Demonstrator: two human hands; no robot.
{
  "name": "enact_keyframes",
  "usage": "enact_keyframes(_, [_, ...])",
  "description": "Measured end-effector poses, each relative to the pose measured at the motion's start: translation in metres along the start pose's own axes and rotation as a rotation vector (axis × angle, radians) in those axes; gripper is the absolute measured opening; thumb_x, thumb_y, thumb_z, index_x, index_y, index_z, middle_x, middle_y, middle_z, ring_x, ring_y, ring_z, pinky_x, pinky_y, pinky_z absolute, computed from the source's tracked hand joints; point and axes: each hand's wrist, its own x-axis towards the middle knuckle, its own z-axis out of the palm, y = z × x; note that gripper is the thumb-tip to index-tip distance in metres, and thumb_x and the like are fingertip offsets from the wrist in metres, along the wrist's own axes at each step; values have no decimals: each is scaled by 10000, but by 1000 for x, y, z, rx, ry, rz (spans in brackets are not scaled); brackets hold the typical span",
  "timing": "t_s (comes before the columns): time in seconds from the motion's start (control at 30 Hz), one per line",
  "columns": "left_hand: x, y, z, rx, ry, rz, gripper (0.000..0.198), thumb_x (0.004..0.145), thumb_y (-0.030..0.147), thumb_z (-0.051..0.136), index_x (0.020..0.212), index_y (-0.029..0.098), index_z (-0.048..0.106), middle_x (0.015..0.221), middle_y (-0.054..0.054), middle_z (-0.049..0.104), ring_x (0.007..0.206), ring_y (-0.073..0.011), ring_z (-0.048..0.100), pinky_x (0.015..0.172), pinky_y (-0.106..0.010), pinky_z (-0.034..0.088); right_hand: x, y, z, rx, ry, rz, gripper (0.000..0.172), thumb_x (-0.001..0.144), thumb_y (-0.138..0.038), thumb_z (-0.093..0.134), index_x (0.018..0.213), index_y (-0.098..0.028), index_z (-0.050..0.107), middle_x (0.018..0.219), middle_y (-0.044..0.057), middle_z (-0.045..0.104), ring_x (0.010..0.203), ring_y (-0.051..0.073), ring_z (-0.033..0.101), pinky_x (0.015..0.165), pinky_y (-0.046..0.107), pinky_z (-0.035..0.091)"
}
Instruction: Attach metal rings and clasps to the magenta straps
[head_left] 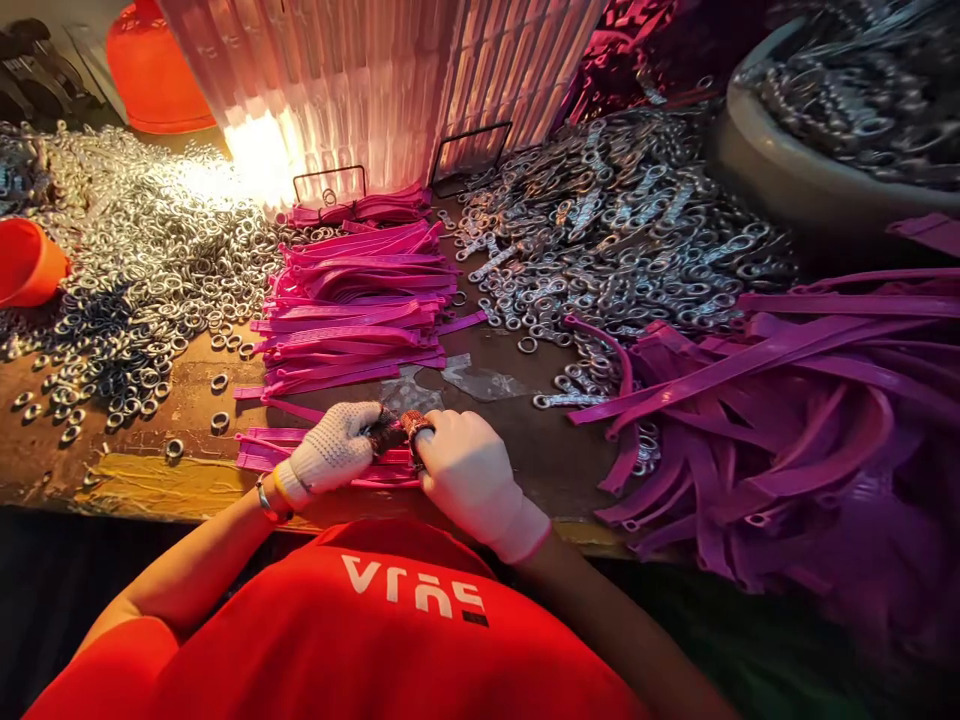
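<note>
My left hand (336,450), in a white dotted knit glove, is closed near the table's front edge. Facing it, my right hand (471,475) in a plain white glove is closed too, its fingertips almost meeting the left ones. Dark brown and reddish-brown wrappings (415,424) show at the fingertips; whether they are finger covers or something held is unclear. What the fingers pinch is hidden. Pink flat straps (262,450) lie under and beside my hands. Just beyond, a row of similar pink straps (352,330) lies stacked crosswise on the table.
Loose metal rings (150,250) spread on the left, beside an orange cup (30,262). Metal links with ring ends (600,220) are heaped at right, before a large tub (810,150). Purple straps (750,400) pile over the right edge. A translucent ribbed panel (360,90) stands behind.
</note>
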Motion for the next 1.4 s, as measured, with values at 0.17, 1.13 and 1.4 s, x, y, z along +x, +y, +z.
enact_keyframes(0.17, [-9, -12, 7, -101, -105, -52, 401, 923, 488, 507, 718, 148, 560, 628, 18, 515, 561, -92, 394, 522, -204, 297, -12, -4, 11, -79, 157, -50, 133, 770, -91, 546, 703, -165, 635, 782, 125, 594, 700, 226, 432, 627, 355, 265])
enact_keyframes(1.13, [0, -28, -4, -282, 67, -99, 170, 848, 290, 618, 889, 146, 698, 713, -18, 639, 490, -77, 440, 432, -169, 311, -16, -2, -12, -2, -495, 127, 195, 888, -268, 557, 954, -136, 684, 895, 130, 708, 834, 264, 659, 674, 321, 404])
enact_keyframes(1.4, [29, -20, -5, -1590, 93, -494, 229, 979, 173, 387, 836, 108, 552, 753, -66, 578, 473, -49, 474, 324, -89, 284, -9, 128, -13, -349, -376, 729, 248, 898, -164, 510, 1032, -79, 701, 989, 199, 681, 932, 309, 648, 716, 345, 452])
